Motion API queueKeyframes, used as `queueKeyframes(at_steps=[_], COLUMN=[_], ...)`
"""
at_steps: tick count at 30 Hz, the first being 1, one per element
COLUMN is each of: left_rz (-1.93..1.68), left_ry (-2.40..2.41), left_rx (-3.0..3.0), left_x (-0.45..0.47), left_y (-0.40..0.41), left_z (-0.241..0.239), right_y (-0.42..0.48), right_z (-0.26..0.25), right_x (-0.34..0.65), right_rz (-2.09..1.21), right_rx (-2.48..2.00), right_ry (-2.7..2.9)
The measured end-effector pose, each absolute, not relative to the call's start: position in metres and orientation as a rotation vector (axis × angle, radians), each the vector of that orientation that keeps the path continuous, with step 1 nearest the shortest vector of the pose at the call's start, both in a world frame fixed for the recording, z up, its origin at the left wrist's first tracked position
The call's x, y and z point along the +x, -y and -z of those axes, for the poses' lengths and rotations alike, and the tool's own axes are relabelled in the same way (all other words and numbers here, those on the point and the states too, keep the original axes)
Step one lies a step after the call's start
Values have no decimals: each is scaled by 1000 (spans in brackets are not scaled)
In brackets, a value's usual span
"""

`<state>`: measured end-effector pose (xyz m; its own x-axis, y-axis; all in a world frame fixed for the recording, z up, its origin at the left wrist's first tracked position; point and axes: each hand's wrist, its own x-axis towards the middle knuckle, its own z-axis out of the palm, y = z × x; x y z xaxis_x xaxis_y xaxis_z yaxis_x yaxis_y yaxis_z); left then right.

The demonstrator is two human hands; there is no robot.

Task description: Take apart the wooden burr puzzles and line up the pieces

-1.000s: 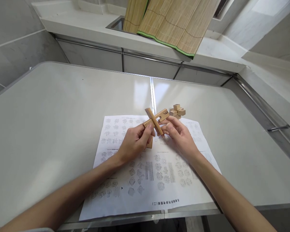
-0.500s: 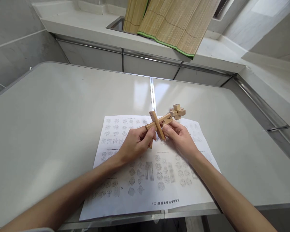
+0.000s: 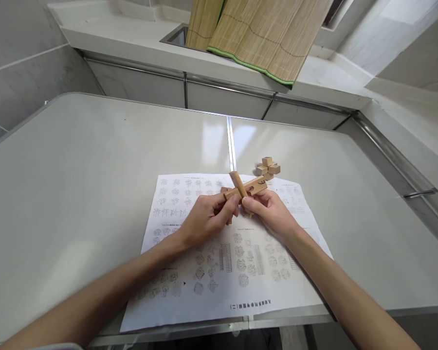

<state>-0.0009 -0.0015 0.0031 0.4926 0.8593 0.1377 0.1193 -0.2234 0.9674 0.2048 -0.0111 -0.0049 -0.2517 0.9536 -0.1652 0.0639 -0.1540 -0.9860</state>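
Observation:
Between my two hands, above the paper, is a wooden interlocking puzzle made of crossed notched bars; one bar carries a dark printed mark near its right end. My left hand is closed on its left end, thumb and fingers pinching the bars. With the thumb pressed on the lower end of the slanting crosspiece, my right hand grips it from the right. Fingers hide part of the underside. Under both hands lies a printed sheet with rows of small puzzle drawings.
A second, assembled wooden puzzle sits on the table just past the sheet's far edge. The pale table has a metal seam down its middle. Behind stands a ledge with a bamboo mat hanging over it.
The held puzzle has shifted slightly right and turned a little. My right thumb has moved left onto the lower end of the slanting crosspiece.

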Motion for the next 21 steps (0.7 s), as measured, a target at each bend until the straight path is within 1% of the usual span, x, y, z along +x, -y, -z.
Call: queueKeyframes(at_steps=[21], left_rz=[-856], left_ry=[-805], left_rx=[1666], left_x=[-1], left_y=[2], left_z=[-5], right_y=[12], right_z=[-3], right_x=[199], right_rz=[-1531], right_rx=[-1122], right_ry=[1243])
